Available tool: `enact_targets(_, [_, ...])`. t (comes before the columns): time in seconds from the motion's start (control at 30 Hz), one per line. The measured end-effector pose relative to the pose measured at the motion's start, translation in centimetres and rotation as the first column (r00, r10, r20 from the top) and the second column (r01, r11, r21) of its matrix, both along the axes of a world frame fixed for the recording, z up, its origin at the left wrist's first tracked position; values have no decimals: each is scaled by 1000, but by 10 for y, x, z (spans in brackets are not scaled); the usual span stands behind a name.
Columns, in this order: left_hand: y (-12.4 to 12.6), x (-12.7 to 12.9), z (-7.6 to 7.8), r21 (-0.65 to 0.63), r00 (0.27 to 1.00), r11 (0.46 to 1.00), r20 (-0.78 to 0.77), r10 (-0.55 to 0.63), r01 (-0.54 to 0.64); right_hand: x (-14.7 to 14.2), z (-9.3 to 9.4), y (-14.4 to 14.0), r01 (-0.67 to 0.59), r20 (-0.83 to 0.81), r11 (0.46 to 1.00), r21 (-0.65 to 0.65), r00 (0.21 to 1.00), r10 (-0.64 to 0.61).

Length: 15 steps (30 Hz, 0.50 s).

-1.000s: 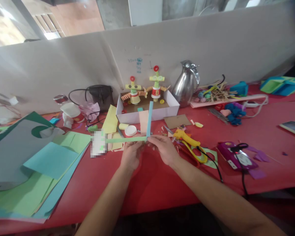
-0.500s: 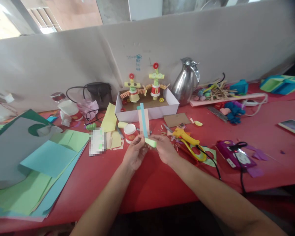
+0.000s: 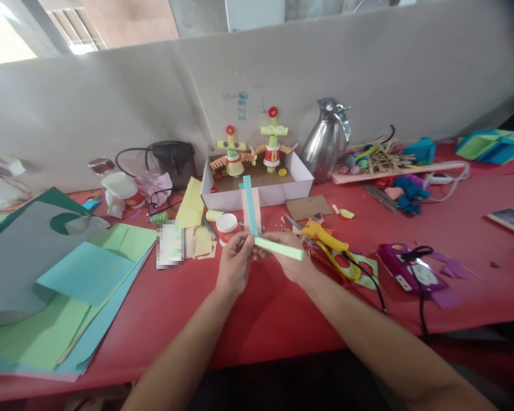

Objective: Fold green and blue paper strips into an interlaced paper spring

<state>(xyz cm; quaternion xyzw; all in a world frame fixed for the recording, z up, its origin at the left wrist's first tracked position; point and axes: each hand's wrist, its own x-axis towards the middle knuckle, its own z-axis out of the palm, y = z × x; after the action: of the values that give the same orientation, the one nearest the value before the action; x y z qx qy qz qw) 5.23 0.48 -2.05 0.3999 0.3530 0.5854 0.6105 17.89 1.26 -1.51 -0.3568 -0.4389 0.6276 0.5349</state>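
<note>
My left hand (image 3: pixel 235 260) pinches the corner where a blue paper strip (image 3: pixel 250 205) and a light green paper strip (image 3: pixel 280 248) meet. The blue one points away from me, while the green one extends to the right across the front of my right hand (image 3: pixel 290 264). That hand's fingers are closed at the same corner, partly hidden behind the green paper. Behind the blue strip shows a wider peach-coloured strip (image 3: pixel 257 214); I cannot tell whether it is held. Close to my left hand stands a red and white paper cup (image 3: pixel 227 227).
Two paper-cup robot figures (image 3: pixel 272 154) stand in a white box (image 3: pixel 257 197). A metal jug (image 3: pixel 323 140) is beside it. To the right lie a yellow glue gun (image 3: pixel 325 236), with its cord, and a purple device (image 3: pixel 406 271). Coloured paper sheets (image 3: pixel 89 274) cover the left.
The green strip, earlier seen short and end-on between my hands, now stretches out to the right over my right hand. My left hand has shifted slightly right.
</note>
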Motion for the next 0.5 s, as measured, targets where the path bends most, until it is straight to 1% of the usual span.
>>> enact_targets(0.13, [2, 0, -4, 8, 1000, 1000, -16, 23, -23, 2, 5, 0, 8, 15, 1000, 3, 1000, -8])
enact_targets(0.23, [3, 0, -8, 60, 998, 997, -43, 42, -39, 2, 8, -2, -7, 7, 1000, 30, 1000, 7])
enact_targets(0.33, [4, 1, -10, 125, 987, 984, -85, 138, -127, -2, 10, -6, -42, -1, 996, 82, 999, 42])
enact_targets(0.4, [3, 3, -11, 149, 975, 972, -101, 199, -183, -5, 9, -8, -18, 11, 993, 119, 1000, 16])
enact_targets(0.5, [2, 6, -13, 121, 977, 975, -79, 198, -188, -9, 5, -8, 59, 35, 989, 137, 997, -64])
